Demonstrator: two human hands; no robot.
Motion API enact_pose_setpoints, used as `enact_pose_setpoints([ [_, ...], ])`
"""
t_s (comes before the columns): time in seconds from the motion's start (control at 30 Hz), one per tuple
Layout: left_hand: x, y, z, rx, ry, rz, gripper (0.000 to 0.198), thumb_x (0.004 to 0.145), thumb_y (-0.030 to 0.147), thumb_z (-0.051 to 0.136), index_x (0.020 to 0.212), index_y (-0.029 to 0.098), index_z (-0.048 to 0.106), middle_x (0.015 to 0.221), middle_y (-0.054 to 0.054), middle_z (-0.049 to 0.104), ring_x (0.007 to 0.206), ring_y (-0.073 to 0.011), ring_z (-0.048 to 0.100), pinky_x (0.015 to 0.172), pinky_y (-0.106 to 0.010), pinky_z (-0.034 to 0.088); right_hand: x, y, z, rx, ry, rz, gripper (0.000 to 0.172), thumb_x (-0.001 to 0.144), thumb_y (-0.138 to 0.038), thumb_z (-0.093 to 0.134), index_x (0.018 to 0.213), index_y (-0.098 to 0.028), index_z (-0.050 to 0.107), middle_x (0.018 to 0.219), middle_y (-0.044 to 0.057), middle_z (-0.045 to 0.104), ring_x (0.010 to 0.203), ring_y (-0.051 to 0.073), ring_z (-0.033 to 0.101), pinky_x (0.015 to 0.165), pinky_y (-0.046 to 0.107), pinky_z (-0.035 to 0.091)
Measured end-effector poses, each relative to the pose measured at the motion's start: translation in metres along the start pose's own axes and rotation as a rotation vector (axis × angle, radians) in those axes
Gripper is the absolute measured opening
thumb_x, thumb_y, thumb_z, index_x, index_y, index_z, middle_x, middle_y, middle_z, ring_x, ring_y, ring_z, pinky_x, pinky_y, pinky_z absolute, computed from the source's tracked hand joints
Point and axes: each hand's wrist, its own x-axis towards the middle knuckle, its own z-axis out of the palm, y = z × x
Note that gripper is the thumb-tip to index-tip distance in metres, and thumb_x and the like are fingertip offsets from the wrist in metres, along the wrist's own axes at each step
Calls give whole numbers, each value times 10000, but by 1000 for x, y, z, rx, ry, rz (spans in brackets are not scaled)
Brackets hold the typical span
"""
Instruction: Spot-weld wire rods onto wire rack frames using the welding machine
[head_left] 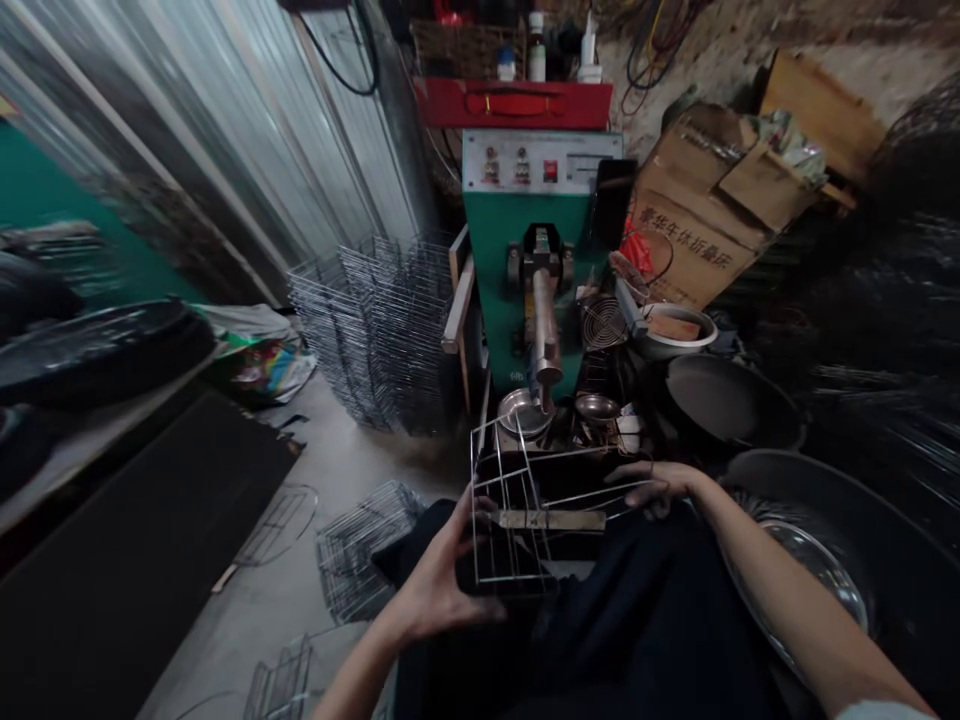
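Both ends of the wire frame (525,500), which lay crosswise over our lap just before the green machine (540,230), were gripped: our left hand (442,580) clasped its near-left edge, our right hand (652,487) pinched its right-end wires.

The scene is dim, with soft light falling on the corrugated metal wall (247,130) and the floor (330,470). Wide-angle distortion bends the edges, which smear with blur; the right side sinks into deep shadow.
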Motion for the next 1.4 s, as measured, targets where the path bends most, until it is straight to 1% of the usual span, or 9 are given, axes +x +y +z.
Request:
enact_pose_setpoints([
  [0.1, 8, -17, 11, 89, 77, -22, 1255, 657, 379, 889, 1651, 279, 130, 1548, -171, 424, 1439, -421, 456, 1191, -660, 399, 11, 5, -4, -44, 44, 11, 623, 612, -553, 915, 1106, -200, 780, 624, 9, 696, 452, 138, 589, 414, 198, 417],
  [0.17, 14, -26, 16, 166, 108, -3, 1158, 649, 306, 857, 1617, 236, 226, 1506, -172, 458, 1422, -413, 476, 1218, -651, 368, 17, 1, -8, -92, 150, -94, 481, 590, -580, 922, 813, -175, 787, 601, 1, 658, 482, 118, 550, 436, 194, 383],
  [0.23, 20, -31, 21, 205, 136, 16, 1105, 640, 267, 848, 1584, 222, 276, 1484, -175, 483, 1410, -408, 497, 1236, -648, 343, 20, -9, -11, -78, 249, -253, 474, 623, -607, 899, 672, -165, 734, 618, -5, 631, 567, 121, 540, 504, 205, 394],
  [0.4, 37, -33, 28, 97, 127, 55, 1089, 662, 234, 816, 1579, 233, 229, 1549, -193, 440, 1450, -402, 474, 1243, -626, 348, 22, -47, -2, 108, 431, -452, 562, 749, -710, 785, 686, -172, 633, 648, -19, 548, 621, 130, 477, 585, 247, 374],
  [0.57, 61, -37, 28, 122, 144, 122, 1108, 649, 219, 772, 1595, 245, 195, 1559, -175, 420, 1437, -401, 476, 1224, -603, 386, 30, -71, 1, 65, 635, -537, 641, 781, -762, 717, 594, -179, 528, 621, -28, 425, 624, 118, 374, 583, 259, 286],
  [0.83, 88, -37, 19, 208, 143, 172, 1133, 624, 210, 783, 1603, 271, 217, 1549, -145, 422, 1360, -380, 531, 1209, -582, 421, 56, -67, -23, 32, 708, -510, 626, 725, -750, 754, 582, -191, 511, 611, -31, 377, 628, 124, 336, 575, 268, 246],
  [1.0, 102, -45, 17, 202, 137, 227, 1140, 655, 209, 782, 1611, 323, 171, 1597, -135, 375, 1409, -391, 489, 1219, -611, 398, 67, -62, -33, 27, 730, -516, 629, 732, -740, 751, 574, -191, 488, 602, -36, 384, 610, 119, 345, 574, 267, 259],
  [1.23, 118, -47, 14, 208, 127, 224, 1093, 625, 218, 758, 1584, 232, 233, 1492, -151, 455, 1383, -384, 504, 1217, -575, 394, 75, -60, -42, 25, 756, -495, 647, 702, -775, 747, 577, -188, 506, 595, -35, 398, 602, 120, 347, 570, 266, 281],
  [1.4, 125, -47, 9, 202, 114, 231, 1107, 613, 217, 756, 1588, 232, 231, 1446, -135, 481, 1335, -367, 536, 1203, -534, 411, 78, -60, -44, 12, 776, -514, 646, 706, -778, 748, 573, -182, 536, 590, -25, 418, 601, 125, 371, 565, 267, 312],
])
